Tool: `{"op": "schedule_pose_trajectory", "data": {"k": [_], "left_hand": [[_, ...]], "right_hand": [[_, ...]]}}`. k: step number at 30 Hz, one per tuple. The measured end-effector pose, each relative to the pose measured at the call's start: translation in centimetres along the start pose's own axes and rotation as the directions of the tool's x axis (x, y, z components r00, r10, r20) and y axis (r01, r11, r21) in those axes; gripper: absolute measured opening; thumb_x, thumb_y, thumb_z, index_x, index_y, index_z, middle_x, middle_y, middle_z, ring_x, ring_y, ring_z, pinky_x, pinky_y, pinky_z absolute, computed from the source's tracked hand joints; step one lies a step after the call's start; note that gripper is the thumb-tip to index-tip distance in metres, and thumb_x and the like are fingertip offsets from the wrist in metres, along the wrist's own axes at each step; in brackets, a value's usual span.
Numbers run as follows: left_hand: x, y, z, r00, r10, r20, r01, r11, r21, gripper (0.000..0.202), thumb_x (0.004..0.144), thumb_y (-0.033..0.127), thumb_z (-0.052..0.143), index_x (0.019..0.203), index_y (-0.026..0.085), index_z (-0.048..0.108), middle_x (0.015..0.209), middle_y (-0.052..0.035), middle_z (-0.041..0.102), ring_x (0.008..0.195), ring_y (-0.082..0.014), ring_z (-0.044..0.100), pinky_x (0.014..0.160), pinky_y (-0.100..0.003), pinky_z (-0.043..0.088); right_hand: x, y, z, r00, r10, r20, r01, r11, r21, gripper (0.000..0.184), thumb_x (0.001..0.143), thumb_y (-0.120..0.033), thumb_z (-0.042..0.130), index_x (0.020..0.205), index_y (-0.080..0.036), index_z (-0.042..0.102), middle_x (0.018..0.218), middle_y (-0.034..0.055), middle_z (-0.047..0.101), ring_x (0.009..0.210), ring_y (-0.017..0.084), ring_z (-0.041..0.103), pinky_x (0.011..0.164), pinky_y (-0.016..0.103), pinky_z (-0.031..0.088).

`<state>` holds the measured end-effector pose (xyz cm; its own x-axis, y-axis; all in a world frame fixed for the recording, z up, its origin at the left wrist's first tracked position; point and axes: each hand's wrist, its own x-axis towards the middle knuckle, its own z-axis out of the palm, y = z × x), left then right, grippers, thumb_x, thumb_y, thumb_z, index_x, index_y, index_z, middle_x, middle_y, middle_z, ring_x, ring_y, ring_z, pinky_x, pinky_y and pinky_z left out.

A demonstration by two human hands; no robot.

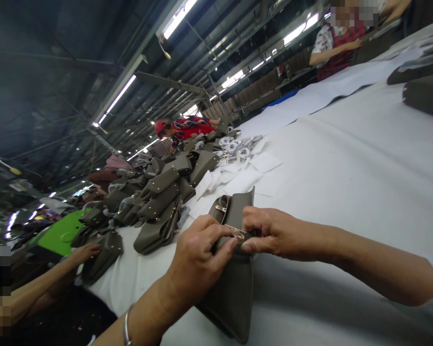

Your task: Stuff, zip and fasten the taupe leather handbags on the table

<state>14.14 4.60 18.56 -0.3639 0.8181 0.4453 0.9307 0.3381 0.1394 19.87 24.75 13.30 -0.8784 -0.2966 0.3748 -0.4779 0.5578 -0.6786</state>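
Note:
An olive-grey leather handbag point(231, 300) lies on the white-covered table in front of me. At its middle sits gold-coloured metal hardware point(239, 233), which looks like a clasp or zip end. My left hand point(198, 254), with a silver bangle on the wrist, pinches the bag by this hardware from the left. From the right, my right hand point(269, 230) grips the bag's edge with curled fingers and thumb, close to the left fingertips. A smaller gold fitting point(221, 208) shows on the bag's far part. The fingers hide much of the hardware.
Beyond my left hand is a heap of similar handbags point(162, 192). White sheets point(243, 178) and wrapped straps point(238, 146) lie past my bag. A co-worker's hand point(84, 252) touches a bag at left. Other people stand across the table point(346, 168); more bags point(427, 93) lie far right.

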Motion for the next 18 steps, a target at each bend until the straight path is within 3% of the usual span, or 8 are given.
{"op": "schedule_pose_trajectory", "data": {"k": [9, 14, 18], "left_hand": [[-0.3, 0.9, 0.5, 0.986, 0.119, 0.114, -0.138, 0.973, 0.186, 0.018, 0.092, 0.021, 0.048, 0.096, 0.018, 0.065, 0.081, -0.0055, 0.059, 0.077, -0.0167, 0.057, 0.068, -0.030, 0.050], [0.4, 1.5, 0.3, 0.944, 0.274, 0.184, -0.326, 0.863, 0.387, 0.013, 0.090, 0.015, 0.048, 0.086, 0.015, 0.061, 0.076, -0.0055, 0.057, 0.071, -0.0177, 0.055, 0.062, -0.031, 0.049], [0.9, 2.1, 0.3, 0.898, 0.276, 0.342, -0.417, 0.780, 0.466, 0.009, 0.083, 0.009, 0.053, 0.079, 0.016, 0.056, 0.075, -0.0054, 0.056, 0.069, -0.0198, 0.052, 0.058, -0.031, 0.047]], "right_hand": [[0.0, -0.8, 0.2, 0.997, 0.081, 0.019, -0.079, 0.993, -0.087, 0.016, 0.083, -0.032, 0.062, 0.082, -0.016, 0.059, 0.086, 0.0007, 0.050, 0.075, 0.013, 0.050, 0.067, 0.025, 0.036], [-0.2, -1.2, -0.1, 0.994, 0.092, 0.058, -0.085, 0.989, -0.124, 0.015, 0.083, -0.031, 0.061, 0.080, -0.017, 0.059, 0.085, 0.0005, 0.050, 0.074, 0.013, 0.050, 0.065, 0.025, 0.035], [-0.2, -1.0, -0.1, 0.996, 0.071, 0.057, -0.063, 0.988, -0.140, 0.013, 0.080, -0.029, 0.062, 0.078, -0.017, 0.058, 0.083, -0.0009, 0.049, 0.072, 0.012, 0.048, 0.064, 0.024, 0.033]]}}
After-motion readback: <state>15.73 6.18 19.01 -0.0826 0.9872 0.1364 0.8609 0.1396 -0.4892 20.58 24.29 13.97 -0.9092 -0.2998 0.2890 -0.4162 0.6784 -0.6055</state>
